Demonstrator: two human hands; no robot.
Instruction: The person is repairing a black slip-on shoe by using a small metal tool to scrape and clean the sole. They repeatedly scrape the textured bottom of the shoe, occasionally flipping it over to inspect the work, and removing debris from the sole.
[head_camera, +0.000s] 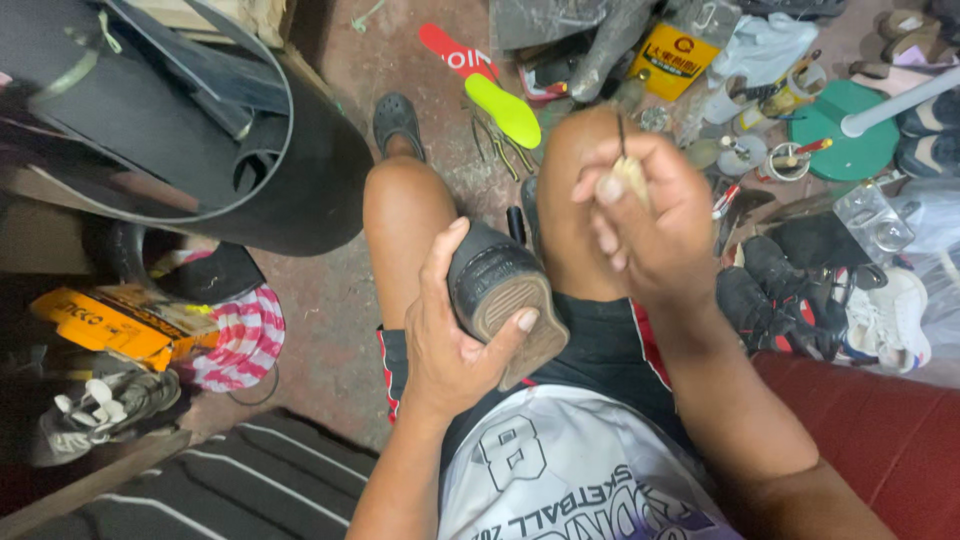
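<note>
A cramped shoe-repair workshop at floor level: a bare, stained concrete floor (330, 330) crowded with a loose lime-green foam insole (503, 108), worn black sneakers (775, 300), a white sneaker (890, 320), small glue pots with brushes (790, 160), metal pliers (497, 145) and a big black rubber tub (300, 170)

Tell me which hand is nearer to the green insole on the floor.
Right. The right hand, raised over the knee with a small brush, sits just below the green insole. The left hand is lower, gripping the shoe between the thighs.
</note>
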